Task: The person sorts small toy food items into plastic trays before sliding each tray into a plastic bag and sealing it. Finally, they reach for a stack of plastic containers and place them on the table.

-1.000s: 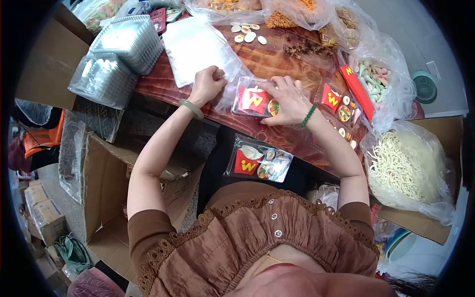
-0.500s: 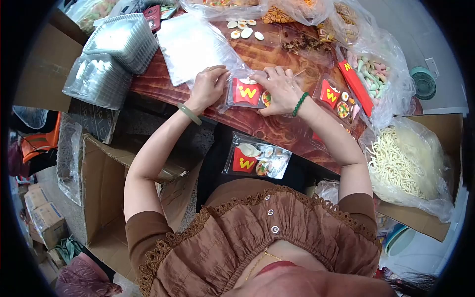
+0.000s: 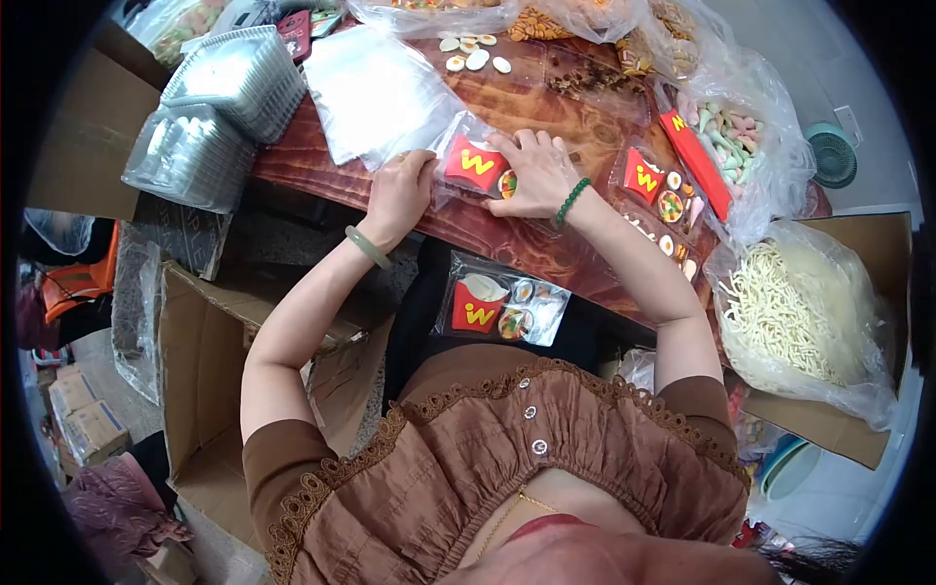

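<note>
On the table's near edge lies a clear plastic bag holding a red fries box (image 3: 475,163) with a yellow mark and a small round food-picture piece (image 3: 508,183). The fingers of my left hand (image 3: 398,200) are pinched at the bag's left edge. My right hand (image 3: 538,174) rests over the bag's right side, fingers spread, covering part of what is inside. Left of the bag, a stack of flat clear plastic bags (image 3: 375,97) lies on the table. A similar filled packet (image 3: 502,304) lies on my lap.
Clear plastic boxes (image 3: 234,83) are stacked at the left. Egg-shaped pieces (image 3: 477,59) lie at the back. More filled packets (image 3: 658,185) and a long red stack of boxes (image 3: 697,166) are to the right. A cardboard box (image 3: 863,253) holds a bag of pale sticks (image 3: 780,307).
My left hand has shifted slightly left and nearer to me, still at the bag's edge. The right hand stays over the bag. The whole view has shifted slightly.
</note>
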A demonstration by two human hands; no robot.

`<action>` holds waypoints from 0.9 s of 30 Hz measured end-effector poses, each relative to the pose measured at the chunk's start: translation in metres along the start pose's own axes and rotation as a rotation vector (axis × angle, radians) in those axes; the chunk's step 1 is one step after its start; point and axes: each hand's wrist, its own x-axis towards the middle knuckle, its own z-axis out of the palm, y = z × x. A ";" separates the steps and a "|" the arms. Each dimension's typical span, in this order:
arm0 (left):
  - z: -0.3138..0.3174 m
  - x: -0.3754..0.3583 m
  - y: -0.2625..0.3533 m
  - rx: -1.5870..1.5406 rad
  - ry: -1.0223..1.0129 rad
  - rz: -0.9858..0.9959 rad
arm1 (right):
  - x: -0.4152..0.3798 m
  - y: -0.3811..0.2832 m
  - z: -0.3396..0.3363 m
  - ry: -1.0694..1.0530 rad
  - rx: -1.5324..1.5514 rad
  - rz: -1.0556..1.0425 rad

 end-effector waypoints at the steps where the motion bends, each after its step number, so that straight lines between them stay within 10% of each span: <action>1: -0.003 -0.004 0.002 0.020 0.002 -0.004 | -0.001 -0.003 0.001 0.004 0.030 0.061; 15: 0.013 -0.001 0.021 0.177 0.051 0.324 | 0.015 -0.035 0.026 0.133 -0.029 0.199; 27: 0.042 0.013 0.014 0.267 -0.212 0.393 | -0.044 0.068 0.016 0.122 0.305 -0.486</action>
